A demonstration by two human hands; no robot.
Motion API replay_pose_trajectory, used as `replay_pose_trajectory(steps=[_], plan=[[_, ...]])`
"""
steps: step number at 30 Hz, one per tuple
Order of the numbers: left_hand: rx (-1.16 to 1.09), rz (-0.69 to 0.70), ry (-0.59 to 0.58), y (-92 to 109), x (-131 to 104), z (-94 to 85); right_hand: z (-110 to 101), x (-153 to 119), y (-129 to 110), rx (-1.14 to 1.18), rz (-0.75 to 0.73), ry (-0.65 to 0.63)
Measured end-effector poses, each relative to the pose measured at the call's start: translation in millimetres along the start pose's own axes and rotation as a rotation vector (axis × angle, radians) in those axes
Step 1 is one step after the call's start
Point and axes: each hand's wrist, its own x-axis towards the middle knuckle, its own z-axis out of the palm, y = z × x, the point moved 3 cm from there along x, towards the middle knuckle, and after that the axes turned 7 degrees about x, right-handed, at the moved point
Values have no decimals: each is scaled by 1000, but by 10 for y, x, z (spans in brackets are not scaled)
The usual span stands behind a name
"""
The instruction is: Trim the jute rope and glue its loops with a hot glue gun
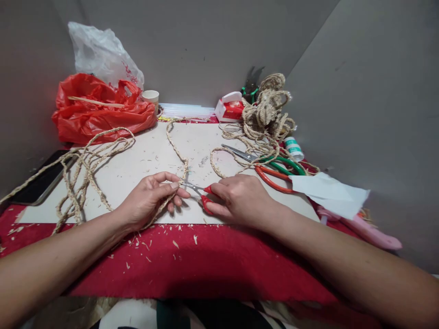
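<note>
My left hand (pixel 154 194) pinches a braided straw cord (pixel 176 148) between thumb and fingers. One end of the cord runs away from me over the white board (pixel 144 155); the rest trails under my wrist. In my right hand (pixel 242 196) is a small pair of scissors with red handles (pixel 206 204), fingers through the loops. Its blades are slightly apart and meet the cord right at my left fingertips. Whether the blades have gone through the cord I cannot tell.
Loose cord (pixel 82 169) lies in loops at left, partly over a dark phone (pixel 41 189). Large scissors (pixel 274 169) and a coiled cord bundle (pixel 269 105) are at right. Red plastic bag (pixel 103 121), paper cup (pixel 151 97) and red-and-white box (pixel 230 108) stand behind. Straw scraps litter the red cloth (pixel 206 256).
</note>
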Motion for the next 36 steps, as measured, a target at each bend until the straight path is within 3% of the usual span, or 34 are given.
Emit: replay_pose_trajectory(steps=[7,12,23,36], plan=[[-3,-37,-5,14,-7,11,51,-22,41,78,-38,-27],[-106,-88,-20,37,-9,2,16,-5,105,149,71,-3],[2,-100,-22,11,-26,5,-10,44,104,181,145,-14],[137,-71,-56,-39,-47,50,-25,71,47,51,27,56]])
